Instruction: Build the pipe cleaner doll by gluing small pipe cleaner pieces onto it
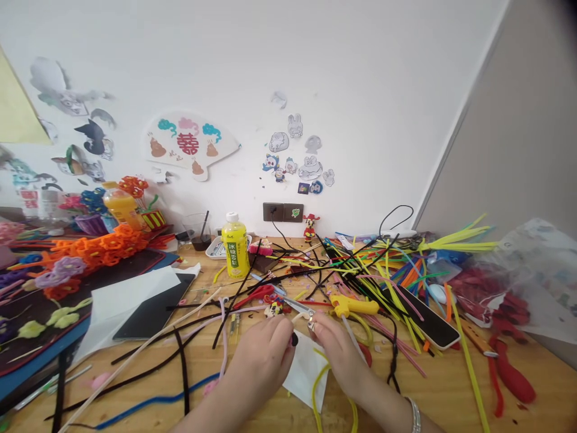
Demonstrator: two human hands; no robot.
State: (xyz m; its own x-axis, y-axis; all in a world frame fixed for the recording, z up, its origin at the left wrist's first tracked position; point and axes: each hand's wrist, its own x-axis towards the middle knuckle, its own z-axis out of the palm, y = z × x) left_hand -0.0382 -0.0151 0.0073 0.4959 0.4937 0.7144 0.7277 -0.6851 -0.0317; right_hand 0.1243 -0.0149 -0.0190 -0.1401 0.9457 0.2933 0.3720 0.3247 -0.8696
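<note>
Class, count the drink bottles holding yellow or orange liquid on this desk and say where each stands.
2. A yellow bottle stands mid-desk near the wall sockets; an orange bottle stands at the back left among the flowers. The clutter may hide others.

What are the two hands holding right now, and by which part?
The left hand and right hand pinch a small metal-tipped piece between their fingertips, above the white paper. What it is, and the exact grip point, cannot be told.

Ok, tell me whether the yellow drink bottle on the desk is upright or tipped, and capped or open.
Upright and capped: the yellow drink bottle stands on its base on the wooden desk, white cap on top.
</note>
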